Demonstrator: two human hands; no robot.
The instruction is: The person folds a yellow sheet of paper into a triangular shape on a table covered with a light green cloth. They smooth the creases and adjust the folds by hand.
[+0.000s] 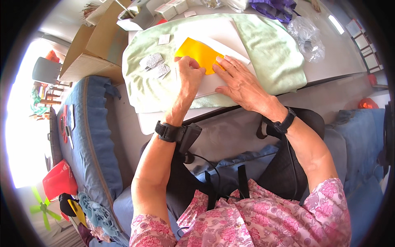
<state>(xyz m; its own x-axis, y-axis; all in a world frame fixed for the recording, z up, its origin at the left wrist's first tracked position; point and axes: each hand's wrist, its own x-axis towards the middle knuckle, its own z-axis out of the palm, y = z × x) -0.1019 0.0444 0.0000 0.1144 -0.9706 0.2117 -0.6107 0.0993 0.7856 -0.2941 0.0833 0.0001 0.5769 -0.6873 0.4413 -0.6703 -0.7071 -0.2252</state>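
Observation:
A yellow sheet of paper [196, 51] lies slantwise on a stack of white paper [205, 29], with a white strip [226, 50] along its upper right edge. My left hand [189, 74] is closed at the lower left edge of the yellow sheet, thumb and fingertips pinched on it. My right hand [240, 84] rests flat, fingers stretched out, across the right end of the yellow sheet and the white strip. Its fingertips cover part of both. Left of my left hand are several small grey-white speckled pieces [154, 61] and a pale square piece [164, 39].
A light green towel [271, 53] covers much of the white table [329, 57]. At the back stand a cardboard box [96, 51], a white tray [133, 22] and small white boxes [166, 10]. A purple bag [273, 8] and clear plastic [306, 39] lie at the back right.

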